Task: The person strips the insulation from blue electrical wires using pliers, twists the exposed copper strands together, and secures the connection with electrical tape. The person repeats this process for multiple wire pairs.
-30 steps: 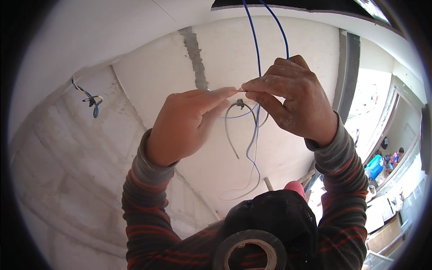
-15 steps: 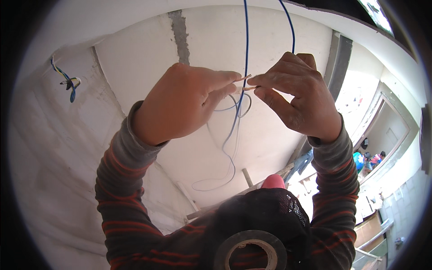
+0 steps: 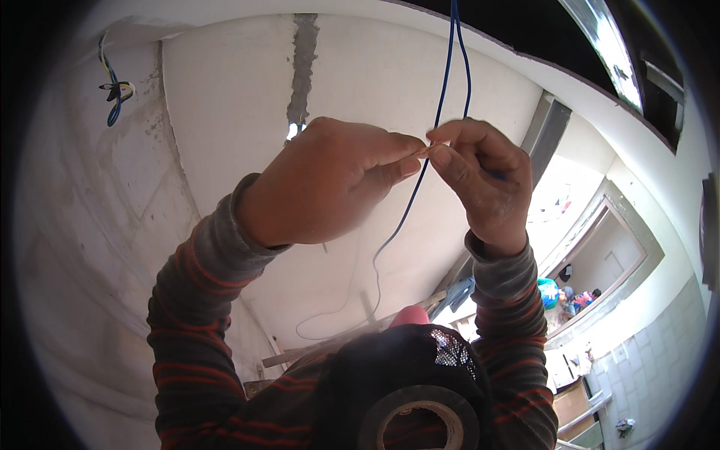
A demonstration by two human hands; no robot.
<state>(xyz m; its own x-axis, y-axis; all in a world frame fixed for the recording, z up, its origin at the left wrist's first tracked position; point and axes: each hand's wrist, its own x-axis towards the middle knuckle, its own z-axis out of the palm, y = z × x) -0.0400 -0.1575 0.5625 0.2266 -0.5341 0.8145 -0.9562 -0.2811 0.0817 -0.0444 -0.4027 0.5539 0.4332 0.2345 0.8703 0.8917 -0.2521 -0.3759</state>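
Both my hands are raised in front of a white plastered wall. My left hand [image 3: 330, 180] and my right hand [image 3: 484, 180] meet fingertip to fingertip, pinching a thin pale wire end between them. A blue wire [image 3: 442, 97] hangs down from the dark opening above, passes between my fingers and trails on below in a loop. Both forearms wear grey sleeves with red stripes. A roll of black tape [image 3: 418, 424] sits at the lower edge, on a dark mesh cap.
A bundle of coloured wire ends [image 3: 114, 91] sticks out of the wall at upper left. A grey filled chase [image 3: 302, 67] runs up the wall. At right a doorway [image 3: 592, 262] opens onto a room with people. A window [image 3: 607, 45] is at upper right.
My hands have risen in the view and stay pinched together on the wire. The camera has tilted, so the wall's wire bundle has shifted up and left.
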